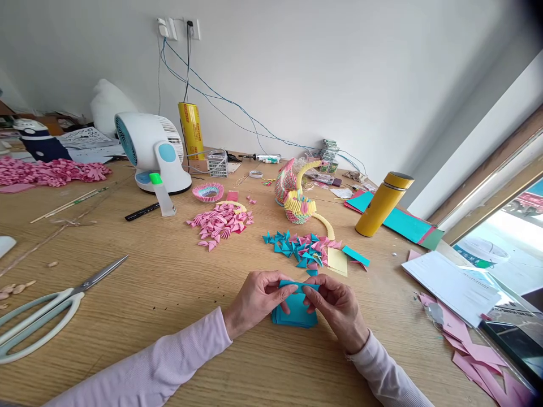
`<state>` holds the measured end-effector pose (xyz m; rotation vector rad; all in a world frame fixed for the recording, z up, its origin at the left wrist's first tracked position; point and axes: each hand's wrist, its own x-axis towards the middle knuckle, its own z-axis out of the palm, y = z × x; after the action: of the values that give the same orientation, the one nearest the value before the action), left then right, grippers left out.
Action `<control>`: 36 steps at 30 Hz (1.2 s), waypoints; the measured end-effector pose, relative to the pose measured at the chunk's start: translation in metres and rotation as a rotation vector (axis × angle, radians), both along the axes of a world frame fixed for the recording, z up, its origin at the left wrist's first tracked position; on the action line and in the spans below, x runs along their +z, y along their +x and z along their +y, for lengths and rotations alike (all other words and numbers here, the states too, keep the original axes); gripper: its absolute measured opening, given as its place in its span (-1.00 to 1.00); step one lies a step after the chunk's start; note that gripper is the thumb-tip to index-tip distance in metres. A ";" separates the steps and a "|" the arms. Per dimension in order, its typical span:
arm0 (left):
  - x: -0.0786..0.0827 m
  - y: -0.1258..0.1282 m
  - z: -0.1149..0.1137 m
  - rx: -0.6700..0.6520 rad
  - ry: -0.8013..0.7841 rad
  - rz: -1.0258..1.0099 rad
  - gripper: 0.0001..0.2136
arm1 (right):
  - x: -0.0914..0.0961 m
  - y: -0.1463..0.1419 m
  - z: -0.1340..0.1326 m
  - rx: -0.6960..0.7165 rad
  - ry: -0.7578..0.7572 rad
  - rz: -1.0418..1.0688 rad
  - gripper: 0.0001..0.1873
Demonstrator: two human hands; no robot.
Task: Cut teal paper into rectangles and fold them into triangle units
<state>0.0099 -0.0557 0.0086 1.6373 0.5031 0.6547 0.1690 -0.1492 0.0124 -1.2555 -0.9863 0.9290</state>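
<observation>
Between my two hands is a small blue paper strip (pixel 299 285), folded along its length. My left hand (pixel 267 294) pinches its left end with thumb and fingers. The right end is pinched by my right hand (pixel 335 302). Just below the strip, a stack of blue paper slips (pixel 294 316) lies on the wooden table (pixel 203 345). Beyond my hands spreads a pile of folded blue and pink paper triangles (pixel 303 249), with a pale yellow slip (pixel 337 262) at its right.
Large scissors (pixel 78 291) lie at left. A pink triangle pile (pixel 220 223), a glue bottle (pixel 163 195) and a fan (pixel 156 150) stand farther back. Paper-piece swans (pixel 299 206) and a yellow flask (pixel 384 204) are behind the blue pile. Pink slips (pixel 475 350) and a phone (pixel 515 345) lie at right.
</observation>
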 end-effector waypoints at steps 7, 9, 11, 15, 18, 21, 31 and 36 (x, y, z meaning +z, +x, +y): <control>0.002 -0.001 -0.002 -0.003 0.022 0.044 -0.75 | -0.007 0.002 0.001 -0.009 0.023 0.006 -0.66; 0.004 -0.001 -0.002 -0.006 0.043 0.072 -0.73 | -0.010 0.003 0.000 -0.005 0.043 -0.009 -0.65; 0.006 -0.001 -0.002 -0.022 0.096 0.110 -0.73 | -0.012 0.005 0.000 0.002 0.053 -0.040 -0.65; 0.007 -0.001 0.000 -0.041 0.236 0.192 -0.71 | -0.014 0.006 0.001 -0.015 0.049 -0.080 -0.65; 0.008 -0.002 0.000 -0.023 0.343 0.222 -0.69 | -0.011 0.004 0.002 -0.032 0.064 -0.062 -0.62; 0.010 -0.003 -0.002 0.011 0.413 0.223 -0.66 | -0.007 0.002 0.003 -0.027 0.083 -0.030 -0.59; 0.006 -0.002 -0.004 0.008 0.236 0.135 -0.65 | -0.008 0.001 0.004 -0.024 0.095 0.014 -0.64; 0.006 -0.001 -0.004 0.007 0.197 0.111 -0.66 | -0.006 0.000 0.003 0.021 0.101 0.030 -0.64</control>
<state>0.0084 -0.0597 0.0147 1.8660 0.5384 0.6370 0.1693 -0.1459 0.0068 -1.1460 -1.0123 0.9010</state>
